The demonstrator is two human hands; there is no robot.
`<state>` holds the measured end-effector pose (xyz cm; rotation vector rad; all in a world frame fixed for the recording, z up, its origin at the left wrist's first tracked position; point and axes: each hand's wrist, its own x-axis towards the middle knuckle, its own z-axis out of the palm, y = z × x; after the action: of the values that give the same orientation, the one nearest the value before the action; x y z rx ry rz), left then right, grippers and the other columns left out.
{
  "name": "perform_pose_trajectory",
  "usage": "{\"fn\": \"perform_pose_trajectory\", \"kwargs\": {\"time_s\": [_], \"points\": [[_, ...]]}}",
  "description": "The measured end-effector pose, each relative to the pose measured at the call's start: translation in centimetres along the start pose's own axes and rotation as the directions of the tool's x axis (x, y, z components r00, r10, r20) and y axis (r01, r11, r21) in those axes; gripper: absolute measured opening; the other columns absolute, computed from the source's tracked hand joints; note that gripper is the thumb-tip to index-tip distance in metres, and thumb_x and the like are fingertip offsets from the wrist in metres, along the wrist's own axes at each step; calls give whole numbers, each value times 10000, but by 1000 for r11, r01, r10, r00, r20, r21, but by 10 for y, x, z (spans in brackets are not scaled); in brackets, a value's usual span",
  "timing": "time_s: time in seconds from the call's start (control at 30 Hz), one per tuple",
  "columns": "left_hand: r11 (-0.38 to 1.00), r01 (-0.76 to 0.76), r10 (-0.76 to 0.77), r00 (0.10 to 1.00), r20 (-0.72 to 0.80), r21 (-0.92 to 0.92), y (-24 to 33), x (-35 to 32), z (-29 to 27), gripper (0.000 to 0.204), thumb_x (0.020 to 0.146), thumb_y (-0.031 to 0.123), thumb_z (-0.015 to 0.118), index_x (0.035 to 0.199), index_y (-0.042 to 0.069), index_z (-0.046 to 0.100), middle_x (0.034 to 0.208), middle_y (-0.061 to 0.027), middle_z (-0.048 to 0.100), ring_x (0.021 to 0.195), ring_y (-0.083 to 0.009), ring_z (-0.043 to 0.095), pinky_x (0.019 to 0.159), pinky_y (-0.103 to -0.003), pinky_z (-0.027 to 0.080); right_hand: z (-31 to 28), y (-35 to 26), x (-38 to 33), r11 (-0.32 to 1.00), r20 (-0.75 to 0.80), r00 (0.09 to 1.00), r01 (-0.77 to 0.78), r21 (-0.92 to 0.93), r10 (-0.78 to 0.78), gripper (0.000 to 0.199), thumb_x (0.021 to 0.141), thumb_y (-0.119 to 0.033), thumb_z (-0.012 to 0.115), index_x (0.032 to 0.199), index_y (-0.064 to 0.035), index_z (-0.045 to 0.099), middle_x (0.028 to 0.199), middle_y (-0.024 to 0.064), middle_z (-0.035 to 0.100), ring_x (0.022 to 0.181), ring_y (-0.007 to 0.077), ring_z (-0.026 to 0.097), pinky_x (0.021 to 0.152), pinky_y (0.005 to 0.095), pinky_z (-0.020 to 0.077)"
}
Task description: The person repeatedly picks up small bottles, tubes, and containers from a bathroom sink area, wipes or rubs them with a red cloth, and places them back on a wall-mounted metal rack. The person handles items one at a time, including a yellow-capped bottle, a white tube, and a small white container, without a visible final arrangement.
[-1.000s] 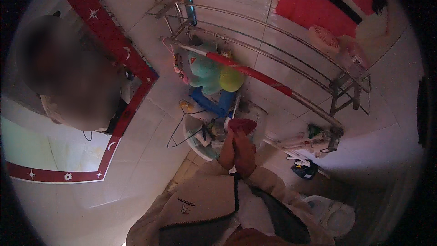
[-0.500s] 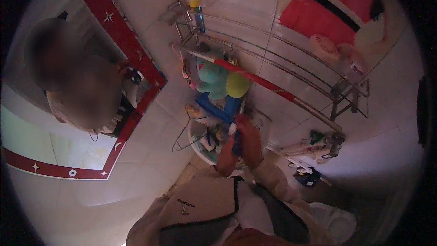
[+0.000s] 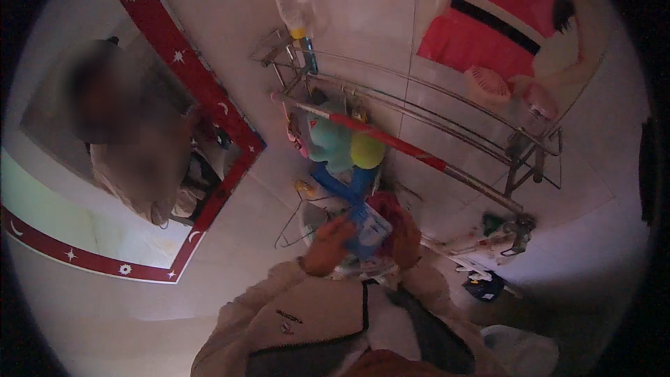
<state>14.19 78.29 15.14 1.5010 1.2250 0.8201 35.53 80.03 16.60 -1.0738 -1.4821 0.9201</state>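
Cloth [image 3: 392, 213], dark red and crumpled, sits below the red-and-silver metal rail [image 3: 391, 138], seemingly grasped by the right hand's [image 3: 406, 244] fingers, beside a flat blue-and-white packet [image 3: 372, 229] near the left hand [image 3: 328, 246], whose grip I cannot tell, handling apparently midway, neither item set down, what remains unclear.

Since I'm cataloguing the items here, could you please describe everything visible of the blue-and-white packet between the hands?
The blue-and-white packet looks flat and roughly rectangular, with a white panel in view; its markings are blurred. It may be thin plastic or card. It slants between the left hand, whose fingers are near its left edge, and the right hand. A dark red bundle shows beside it. Blur hides exact contacts and any opening.
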Motion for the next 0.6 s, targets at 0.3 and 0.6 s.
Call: {"fn": "perform_pose_trajectory", "kwargs": {"time_s": [0.3, 0.6], "points": [[715, -560, 700, 570, -431, 420, 262, 109, -190, 320, 945, 123, 583, 1234, -14, 582, 1078, -56, 650, 971, -127, 593, 874, -269, 472, -34, 30, -67, 945, 297, 903, -326, 9, 309, 289, 981, -108, 446, 1223, -54, 594, 1086, 133, 674, 958, 200, 644, 835, 321, 510], [693, -411, 626, 751, -212, 592, 243, 231, -280, 284, 906, 103, 567, 1158, -20, 615, 1065, -123, 665, 1000, -203, 611, 902, -334, 467, -36, 37, -69, 961, 261, 929, -276, 18, 262, 286, 979, -97, 449, 1221, -48, 595, 1094, 146, 675, 968, 210, 649, 844, 332, 505]]}}
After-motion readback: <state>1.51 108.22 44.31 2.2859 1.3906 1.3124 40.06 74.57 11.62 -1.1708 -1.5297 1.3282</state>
